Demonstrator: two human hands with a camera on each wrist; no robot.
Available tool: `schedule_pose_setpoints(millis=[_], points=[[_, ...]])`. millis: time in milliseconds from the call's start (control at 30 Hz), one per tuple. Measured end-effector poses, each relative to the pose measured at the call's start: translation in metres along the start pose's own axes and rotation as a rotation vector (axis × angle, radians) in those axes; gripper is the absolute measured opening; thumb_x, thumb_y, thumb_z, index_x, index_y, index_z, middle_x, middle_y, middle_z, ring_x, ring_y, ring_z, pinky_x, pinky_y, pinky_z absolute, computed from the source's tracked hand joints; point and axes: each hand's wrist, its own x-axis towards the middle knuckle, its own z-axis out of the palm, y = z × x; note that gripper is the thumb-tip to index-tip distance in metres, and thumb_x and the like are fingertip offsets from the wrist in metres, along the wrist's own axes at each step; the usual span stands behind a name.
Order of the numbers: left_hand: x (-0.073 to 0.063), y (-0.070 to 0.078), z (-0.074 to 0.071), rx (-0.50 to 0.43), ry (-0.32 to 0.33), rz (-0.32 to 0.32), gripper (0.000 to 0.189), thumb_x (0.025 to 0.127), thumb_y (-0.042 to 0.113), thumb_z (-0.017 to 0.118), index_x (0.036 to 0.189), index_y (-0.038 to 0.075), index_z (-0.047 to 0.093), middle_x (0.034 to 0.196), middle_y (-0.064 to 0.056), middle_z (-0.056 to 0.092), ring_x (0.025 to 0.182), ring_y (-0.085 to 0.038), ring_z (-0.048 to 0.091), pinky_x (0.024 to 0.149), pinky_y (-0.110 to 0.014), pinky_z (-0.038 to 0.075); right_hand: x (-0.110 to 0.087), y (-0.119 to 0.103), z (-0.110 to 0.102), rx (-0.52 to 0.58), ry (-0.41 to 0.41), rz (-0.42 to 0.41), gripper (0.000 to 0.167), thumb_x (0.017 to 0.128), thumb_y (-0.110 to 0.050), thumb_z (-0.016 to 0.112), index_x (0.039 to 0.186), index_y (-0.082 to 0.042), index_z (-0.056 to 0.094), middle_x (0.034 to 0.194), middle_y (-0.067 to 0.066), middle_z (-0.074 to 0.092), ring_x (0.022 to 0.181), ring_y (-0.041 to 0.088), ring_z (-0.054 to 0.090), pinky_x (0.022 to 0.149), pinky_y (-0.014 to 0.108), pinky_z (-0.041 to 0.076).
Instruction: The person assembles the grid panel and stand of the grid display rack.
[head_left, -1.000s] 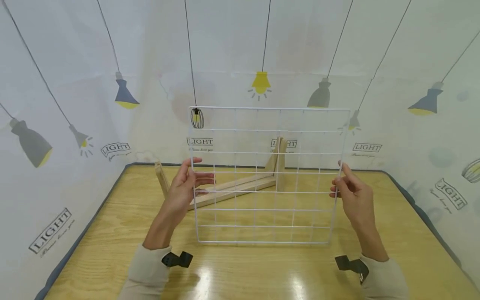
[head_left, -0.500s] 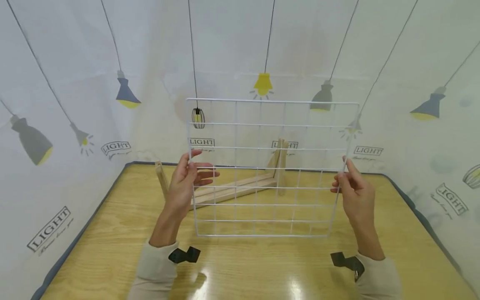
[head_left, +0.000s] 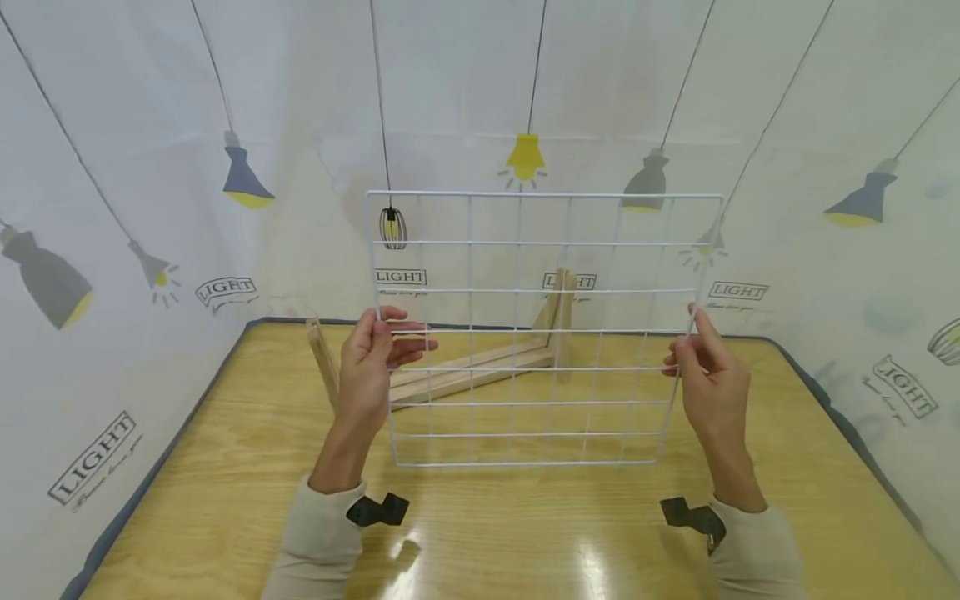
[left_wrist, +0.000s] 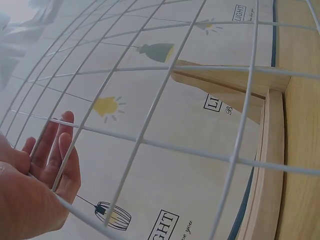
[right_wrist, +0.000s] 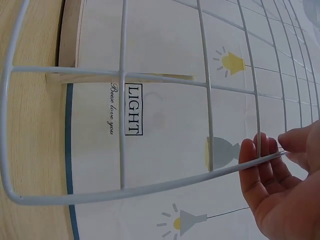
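A white wire grid panel (head_left: pixel 516 331) is held up before me above the table, its top edge wider in view than its bottom edge. My left hand (head_left: pixel 365 367) grips the panel's left side wire, thumb in front and fingers reaching behind the grid. On the opposite side, my right hand (head_left: pixel 716 379) pinches the right side wire between thumb and fingers. The left wrist view shows the left hand (left_wrist: pixel 40 185) with its fingers loosely bent past the edge wire. Fingers of the right hand (right_wrist: pixel 285 190) curl around the edge wire in the right wrist view.
Behind the panel, a light wooden frame (head_left: pixel 487 375) rests on the wooden table (head_left: pixel 517 533), with upright parts at its right end and a post (head_left: pixel 322 362) at its left. White cloth walls (head_left: pixel 465 92) printed with lamps enclose the table's back and sides.
The wire grid panel has risen a little, and its top edge now looks wider. Both hands moved slightly upward with it and kept their holds. The wooden frame stayed put.
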Motion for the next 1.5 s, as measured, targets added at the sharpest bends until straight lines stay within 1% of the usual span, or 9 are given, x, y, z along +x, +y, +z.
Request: schedule_pose_setpoints(millis=[200, 400, 500, 633, 733, 833, 1000, 1267, 1500], points=[[-0.002, 0.002, 0.003, -0.004, 0.041, 0.061, 0.027, 0.106, 0.028, 0.034, 0.109, 0.011, 0.054, 0.094, 0.003, 0.072, 0.083, -0.013, 0.074, 0.075, -0.027, 0.058, -0.006, -0.005, 0.007, -0.147, -0.055, -0.033, 0.059, 0.096, 0.003, 0.058, 0.151, -0.008, 0.040, 0.096, 0.002, 0.063, 0.080, -0.006, 0.060, 0.070, 0.006, 0.050], [-0.001, 0.004, 0.005, -0.019, 0.051, 0.102, 0.026, 0.105, 0.030, 0.035, 0.106, 0.012, 0.054, 0.094, 0.001, 0.072, 0.083, -0.015, 0.074, 0.076, -0.028, 0.058, -0.010, -0.010, 0.014, -0.238, -0.091, -0.075, 0.073, 0.096, -0.004, 0.061, 0.157, -0.007, 0.023, 0.128, 0.020, 0.053, 0.112, 0.018, 0.054, 0.090, 0.013, 0.043], [0.000, 0.005, 0.006, -0.034, 0.051, 0.119, 0.026, 0.104, 0.031, 0.036, 0.105, 0.013, 0.054, 0.093, 0.000, 0.073, 0.083, -0.015, 0.074, 0.076, -0.028, 0.059, -0.011, -0.013, 0.017, -0.266, -0.031, -0.187, 0.075, 0.091, -0.001, 0.065, 0.155, -0.005, 0.026, 0.140, 0.023, 0.042, 0.125, 0.029, 0.044, 0.098, 0.020, 0.037], [-0.001, 0.007, 0.007, -0.049, 0.051, 0.141, 0.026, 0.102, 0.032, 0.037, 0.104, 0.013, 0.055, 0.093, 0.000, 0.073, 0.082, -0.016, 0.075, 0.075, -0.029, 0.059, -0.019, -0.021, 0.030, -0.285, 0.045, -0.419, 0.071, 0.087, -0.005, 0.068, 0.149, 0.005, 0.035, 0.145, 0.028, 0.038, 0.133, 0.040, 0.037, 0.112, 0.035, 0.031], [-0.001, 0.008, 0.007, -0.052, 0.049, 0.147, 0.026, 0.103, 0.031, 0.037, 0.104, 0.012, 0.055, 0.093, -0.001, 0.073, 0.082, -0.016, 0.075, 0.076, -0.028, 0.059, -0.030, -0.029, 0.047, -0.310, 0.018, -0.546, 0.060, 0.093, -0.019, 0.066, 0.143, 0.006, 0.044, 0.143, 0.030, 0.042, 0.131, 0.045, 0.040, 0.108, 0.047, 0.036], [-0.002, 0.008, 0.009, -0.049, 0.042, 0.149, 0.026, 0.104, 0.029, 0.037, 0.105, 0.010, 0.054, 0.094, 0.000, 0.073, 0.083, -0.016, 0.075, 0.077, -0.029, 0.059, -0.042, -0.035, 0.062, -0.364, -0.065, -0.612, 0.053, 0.099, -0.034, 0.059, 0.139, 0.000, 0.051, 0.141, 0.030, 0.044, 0.123, 0.047, 0.045, 0.092, 0.049, 0.044], [-0.001, 0.008, 0.014, -0.060, 0.032, 0.155, 0.025, 0.104, 0.028, 0.038, 0.104, 0.010, 0.054, 0.094, 0.000, 0.074, 0.084, -0.017, 0.075, 0.079, -0.030, 0.059, -0.055, -0.036, 0.079, -0.461, -0.144, -0.619, 0.058, 0.098, -0.044, 0.060, 0.143, -0.008, 0.051, 0.138, 0.029, 0.047, 0.113, 0.046, 0.051, 0.077, 0.050, 0.045], [-0.005, 0.003, 0.017, -0.072, 0.011, 0.147, 0.028, 0.106, 0.024, 0.037, 0.109, 0.000, 0.051, 0.094, 0.001, 0.074, 0.085, -0.016, 0.075, 0.077, -0.028, 0.059, -0.057, -0.035, 0.094, -0.518, -0.114, -0.569, 0.077, 0.084, -0.038, 0.077, 0.147, -0.007, 0.047, 0.129, 0.027, 0.059, 0.116, 0.044, 0.058, 0.086, 0.061, 0.048], [-0.008, 0.002, 0.019, -0.085, -0.004, 0.175, 0.025, 0.105, 0.026, 0.038, 0.106, 0.006, 0.053, 0.096, 0.000, 0.074, 0.086, -0.016, 0.075, 0.077, -0.027, 0.059, -0.057, -0.044, 0.107, -0.589, -0.097, -0.524, 0.085, 0.075, -0.033, 0.087, 0.145, -0.007, 0.048, 0.126, 0.025, 0.063, 0.112, 0.042, 0.062, 0.080, 0.060, 0.050]])
